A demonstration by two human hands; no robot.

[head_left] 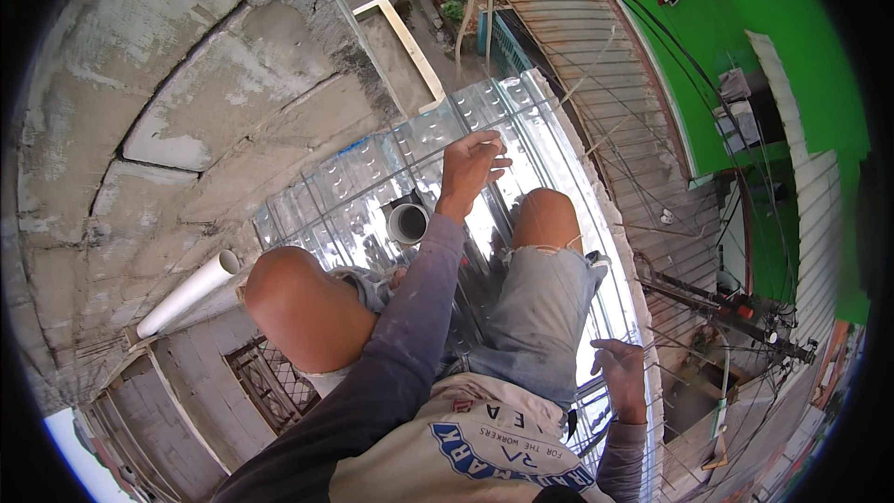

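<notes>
My left hand (472,170) is raised ahead of my knees over a shiny metal deck (349,182) crossed by thin steel bars. Its fingers are bent and drawn together; whatever is in them, if anything, is too small to make out. Just left of that wrist, the round mouth of a grey plastic pipe (408,223) stands up through a dark opening in the deck. Low on the right, beside my thigh, my right hand (621,374) hangs near the deck's edge. Its fingers are loosely bent and apart, with nothing visible in them.
A rough cement block wall (200,93) rises on the left, with a white pipe (191,293) below it. Past the deck's right edge lie a drop, overhead cables (652,23) and a corrugated roof (596,65). Bar ends (643,228) jut from that edge. A pale frame (414,56) stands ahead.
</notes>
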